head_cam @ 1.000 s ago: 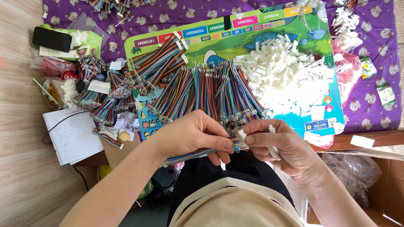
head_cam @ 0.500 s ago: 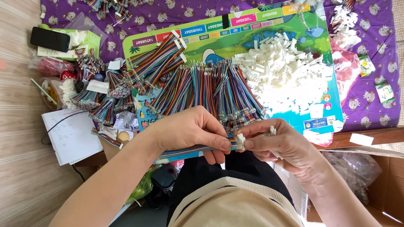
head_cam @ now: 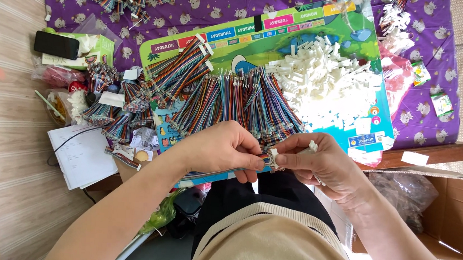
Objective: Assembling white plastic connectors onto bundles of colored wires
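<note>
My left hand (head_cam: 221,148) grips a flat multicoloured ribbon cable (head_cam: 211,172) near its end, with the cable trailing left under my palm. My right hand (head_cam: 319,162) pinches a small white plastic connector (head_cam: 273,158) at the cable's tip, and another white connector (head_cam: 313,146) pokes out above its fingers. Both hands meet just above my lap. Right behind them lies a fan of many coloured ribbon cables (head_cam: 238,101), and a heap of white connectors (head_cam: 324,82) sits on a colourful board (head_cam: 279,27).
More cable bundles (head_cam: 111,108) lie at the left, with a black phone (head_cam: 56,44) on a green box, papers (head_cam: 79,156) and snack wrappers. A purple patterned cloth (head_cam: 206,2) covers the floor. A cardboard box (head_cam: 449,210) with plastic bags stands at the right.
The hands stay together at the cable's end. The right fingers have shifted slightly, and the white connector now sits against the cable tip.
</note>
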